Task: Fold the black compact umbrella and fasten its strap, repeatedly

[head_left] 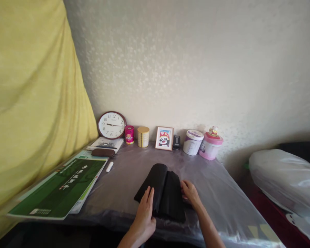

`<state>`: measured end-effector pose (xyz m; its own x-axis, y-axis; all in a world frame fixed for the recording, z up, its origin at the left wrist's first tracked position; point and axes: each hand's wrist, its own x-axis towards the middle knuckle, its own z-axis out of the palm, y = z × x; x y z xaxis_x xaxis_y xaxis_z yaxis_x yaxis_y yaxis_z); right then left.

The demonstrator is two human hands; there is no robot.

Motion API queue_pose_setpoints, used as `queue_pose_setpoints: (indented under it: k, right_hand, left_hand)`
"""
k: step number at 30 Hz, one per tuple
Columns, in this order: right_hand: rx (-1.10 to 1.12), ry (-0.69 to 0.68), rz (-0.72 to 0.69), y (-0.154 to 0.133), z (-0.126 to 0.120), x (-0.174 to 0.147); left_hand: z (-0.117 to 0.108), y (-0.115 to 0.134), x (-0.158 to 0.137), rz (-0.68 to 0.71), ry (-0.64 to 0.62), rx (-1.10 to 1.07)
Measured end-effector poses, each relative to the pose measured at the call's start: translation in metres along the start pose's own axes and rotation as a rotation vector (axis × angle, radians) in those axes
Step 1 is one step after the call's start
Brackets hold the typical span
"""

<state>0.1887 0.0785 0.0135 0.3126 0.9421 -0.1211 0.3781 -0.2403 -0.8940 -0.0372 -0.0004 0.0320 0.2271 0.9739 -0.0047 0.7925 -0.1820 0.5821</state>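
A folded piece of black cloth (172, 196) lies near the front edge of the table; its exact kind cannot be made out. Its left part is folded over into a rounded, raised flap, and the right part lies flatter. My left hand (145, 215) rests on the left flap with the fingers stretched out. At the right edge of the cloth, my right hand (189, 193) has its fingers curled in, pinching the fabric. The fingertips of that hand are partly hidden.
Green books (74, 187), a brown case (102, 152) and a small white object (109, 167) lie left. Along the wall stand a clock (112, 125), cans (143, 137), a framed panda picture (164, 138) and tubs (193, 143). Plastic-wrapped bulk (286, 175) sits right.
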Motion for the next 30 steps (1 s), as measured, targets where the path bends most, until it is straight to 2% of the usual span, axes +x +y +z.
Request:
queue_pose_setpoints:
  k: [7,11,16,21,25,30]
  right_hand:
    - [-0.096,0.099,-0.150,-0.008,0.014,0.000]
    - [-0.178,0.121,-0.236,-0.001,0.018,0.003]
    - [-0.147,0.166,-0.248,0.005,0.009,-0.003]
    - [0.097,0.048,-0.187,-0.019,0.007,-0.012]
    - [0.239,-0.032,-0.168,-0.053,0.021,-0.011]
    - [0.208,-0.030,-0.227,-0.084,0.055,-0.001]
  left_hand:
    - [-0.005,-0.014,0.000,0.051,-0.034,-0.340]
    - [-0.005,-0.026,0.003,0.070,-0.028,-0.404]
    - [0.007,-0.036,0.009,0.044,0.016,-0.302]
    - [0.016,-0.026,0.006,0.051,0.037,-0.075]
    - [0.018,-0.015,0.003,0.029,0.036,0.035]
    - [0.018,-0.009,0.010,-0.022,-0.057,0.130]
